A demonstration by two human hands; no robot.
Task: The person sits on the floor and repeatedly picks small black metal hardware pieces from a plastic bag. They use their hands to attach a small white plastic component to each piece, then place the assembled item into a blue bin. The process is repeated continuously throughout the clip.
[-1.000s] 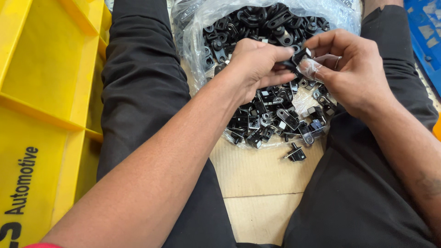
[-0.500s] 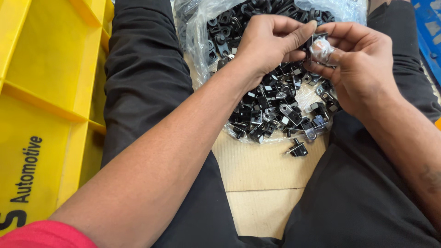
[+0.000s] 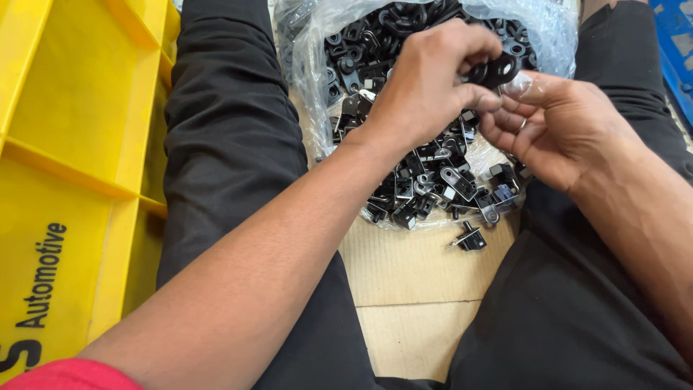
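Two hands work above centre frame. Far left: yellow bin (image 3: pixel 72 144), apart from both. Left hand (image 3: pixel 426 87), upper centre, fingers curled tight, pinching a black bracket (image 3: pixel 497 71) between thumb and fingertips; part sticks out right of the fingers, long axis running left-right, ring end toward the right. Right hand (image 3: pixel 563 130) sits just right, palm half open, fingertips curled toward the bracket; can't tell if they touch. Below: parts pile (image 3: pixel 433 180) on clear plastic bag (image 3: pixel 317 65), cardboard (image 3: pixel 411 274) under.
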